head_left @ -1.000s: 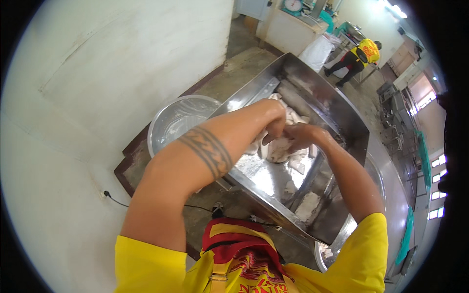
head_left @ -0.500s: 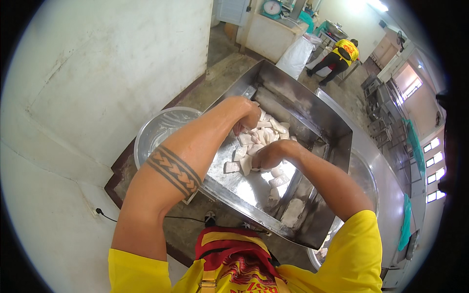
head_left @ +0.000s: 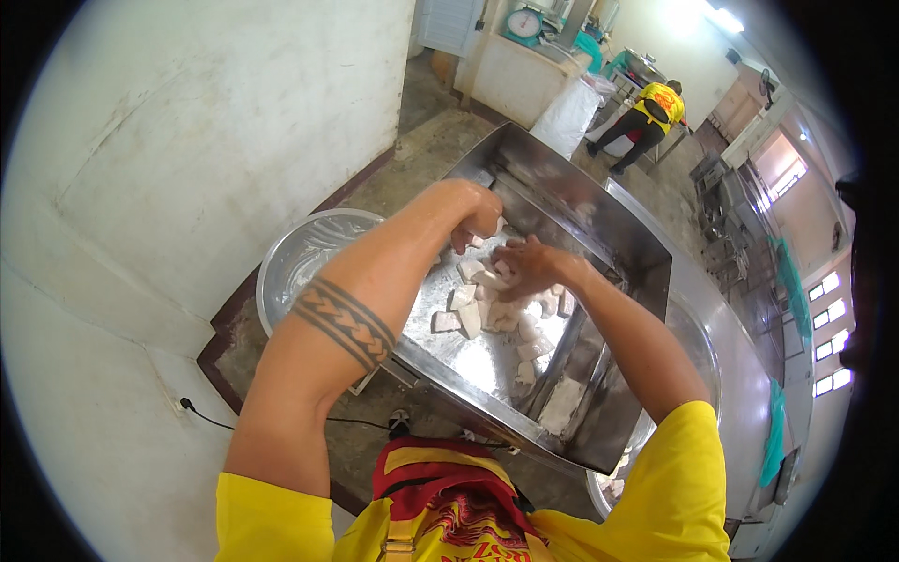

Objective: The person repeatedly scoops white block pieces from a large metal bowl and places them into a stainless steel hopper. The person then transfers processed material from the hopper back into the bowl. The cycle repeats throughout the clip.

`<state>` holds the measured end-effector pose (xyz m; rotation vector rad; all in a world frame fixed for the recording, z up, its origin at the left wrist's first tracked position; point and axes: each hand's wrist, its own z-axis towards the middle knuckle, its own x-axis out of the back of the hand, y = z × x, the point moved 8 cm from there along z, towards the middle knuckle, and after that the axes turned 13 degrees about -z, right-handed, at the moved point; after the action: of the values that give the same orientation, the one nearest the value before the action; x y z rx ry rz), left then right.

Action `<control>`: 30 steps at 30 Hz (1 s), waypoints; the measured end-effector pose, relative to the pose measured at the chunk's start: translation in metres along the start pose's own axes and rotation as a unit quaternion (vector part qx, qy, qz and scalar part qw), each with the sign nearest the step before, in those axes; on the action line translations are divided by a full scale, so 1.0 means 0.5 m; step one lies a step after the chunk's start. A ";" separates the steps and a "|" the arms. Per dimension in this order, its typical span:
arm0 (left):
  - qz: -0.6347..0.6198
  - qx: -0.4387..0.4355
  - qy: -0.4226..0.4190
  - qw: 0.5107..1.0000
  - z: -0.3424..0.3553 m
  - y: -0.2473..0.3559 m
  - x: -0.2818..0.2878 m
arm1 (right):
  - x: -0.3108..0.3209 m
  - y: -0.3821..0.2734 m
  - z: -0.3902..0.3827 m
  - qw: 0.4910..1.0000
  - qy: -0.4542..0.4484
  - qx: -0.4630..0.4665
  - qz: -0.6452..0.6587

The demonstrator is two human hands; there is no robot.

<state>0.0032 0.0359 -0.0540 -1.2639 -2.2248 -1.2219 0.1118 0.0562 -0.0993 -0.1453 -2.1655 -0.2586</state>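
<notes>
Pale, flour-coated chunks (head_left: 468,298) lie loose in a deep rectangular metal tray (head_left: 473,398) in front of me. Over the pile's right side my right hand (head_left: 532,266) is open, fingers spread and touching the upper chunks. My left hand (head_left: 481,221) hangs at the tray's far left, its fingers curled downward. A pale piece shows beside those fingertips, but the back of the hand hides whatever they hold. Both forearms reach in over the near rim.
At the tray's left stands a round metal basin (head_left: 281,272) with white powder inside. Another basin (head_left: 599,492) with pale pieces sits at the lower right. A white wall (head_left: 206,122) rises on the left. Farther off, a person (head_left: 655,108) bends over beside a white sack (head_left: 567,117).
My right hand has moved up and away from me, its fingers opening out. The far part of the pile has thinned, and chunks have shifted right. My left hand has barely moved.
</notes>
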 end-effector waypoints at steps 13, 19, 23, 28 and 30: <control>0.024 -0.061 0.074 0.995 -0.089 0.073 0.002 | 0.001 -0.102 -0.041 0.966 -0.192 0.167 0.051; 0.010 -0.100 0.082 0.992 -0.112 0.090 -0.011 | -0.020 -0.119 -0.027 0.973 -0.199 0.112 0.032; -0.012 -0.106 0.091 0.990 -0.127 0.065 0.000 | -0.009 -0.095 -0.048 0.980 -0.186 0.069 0.031; -0.006 -0.124 0.084 0.989 -0.140 0.073 -0.001 | -0.036 -0.107 -0.048 0.983 -0.171 0.049 0.046; -0.002 -0.124 0.080 0.989 -0.141 0.075 -0.005 | -0.053 -0.121 -0.041 0.983 -0.168 0.049 0.052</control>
<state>0.0255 -0.0121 0.0057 -1.1983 -2.0108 -1.5820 0.1312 -0.0078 -0.1176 -0.2609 -2.4913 -0.0681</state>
